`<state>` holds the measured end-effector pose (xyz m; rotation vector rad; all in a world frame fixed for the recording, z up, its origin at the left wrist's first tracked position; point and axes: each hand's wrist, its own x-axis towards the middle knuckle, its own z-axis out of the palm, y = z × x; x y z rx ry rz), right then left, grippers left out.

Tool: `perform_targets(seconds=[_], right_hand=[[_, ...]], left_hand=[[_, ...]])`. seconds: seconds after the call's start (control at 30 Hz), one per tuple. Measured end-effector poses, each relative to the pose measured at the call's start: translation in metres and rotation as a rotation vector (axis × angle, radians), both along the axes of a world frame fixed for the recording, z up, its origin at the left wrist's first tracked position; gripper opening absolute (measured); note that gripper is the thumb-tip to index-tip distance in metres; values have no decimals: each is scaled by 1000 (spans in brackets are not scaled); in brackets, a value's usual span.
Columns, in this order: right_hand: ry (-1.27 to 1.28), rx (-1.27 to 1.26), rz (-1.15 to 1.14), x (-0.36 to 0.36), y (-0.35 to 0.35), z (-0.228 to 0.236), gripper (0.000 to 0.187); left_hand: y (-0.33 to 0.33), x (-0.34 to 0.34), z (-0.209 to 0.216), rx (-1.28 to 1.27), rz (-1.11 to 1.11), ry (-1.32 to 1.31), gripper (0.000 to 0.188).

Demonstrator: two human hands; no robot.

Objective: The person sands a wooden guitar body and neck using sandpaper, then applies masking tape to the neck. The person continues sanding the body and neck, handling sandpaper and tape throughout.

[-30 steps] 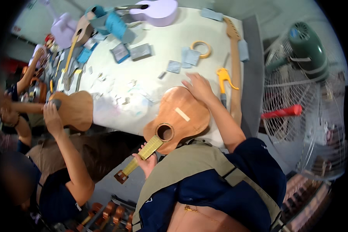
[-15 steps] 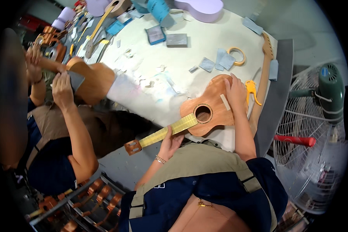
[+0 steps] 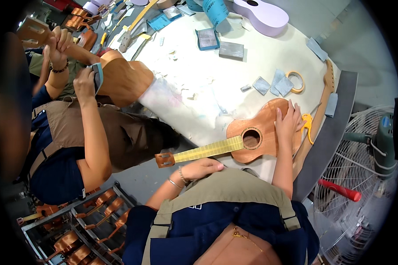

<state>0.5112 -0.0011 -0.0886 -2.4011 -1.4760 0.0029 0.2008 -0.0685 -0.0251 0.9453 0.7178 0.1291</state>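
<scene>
A brown wooden ukulele (image 3: 269, 146) lies on the pale table near its front edge, soundhole up. Its neck, the fretboard covered in yellowish tape, points left past the table edge and ends in a slotted headstock (image 3: 165, 160). My right hand (image 3: 288, 123) rests open on the ukulele's lower body, fingers spread over the top. My left hand (image 3: 204, 168) lies against my apron just below the neck, apart from it; its fingers look stretched out and hold nothing. Beside the body, to the right, lies a yellow trigger-like tool (image 3: 308, 127).
A co-worker's hand (image 3: 85, 81) presses a grey sanding pad on another ukulele (image 3: 124, 79) at left. Sandpaper pieces (image 3: 261, 85), a tape roll (image 3: 296, 82) and a grey block (image 3: 231, 51) lie beyond mine. A long neck (image 3: 323, 104) lies at right, near a fan (image 3: 362, 176).
My left hand has let go of the neck and drawn back to my apron. My right hand has shifted on the body, and the pale strip there no longer shows. The view has turned.
</scene>
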Motion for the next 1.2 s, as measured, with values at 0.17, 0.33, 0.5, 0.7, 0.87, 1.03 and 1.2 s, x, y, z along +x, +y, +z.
perform_targets(seconds=[0.17,0.33,0.5,0.7,0.87,1.03,1.2], right_hand=[[81,143,98,-15,-4,21,53],[114,162,271,-31,-2,27,50],[213,131,219,-38,-3,14,42],[73,96,235,-40,3,1,34],[100,108,211,-43,8,5,28],[134,186,238,-42,12,14,25],[662,295,300,-39,30,25,28]], left_hand=[[152,-29,-25,179,547,-27,42],[339,-95,-97,249,1220,-16,40],[469,-146,-148,315,1532,-63,35],[532,-159,-149,210,1585,-156,34],[535,-149,-136,207,1751,-170,34],[415,-65,-80,1656,1265,644,27],[288,17,-51,2028,583,411,25]])
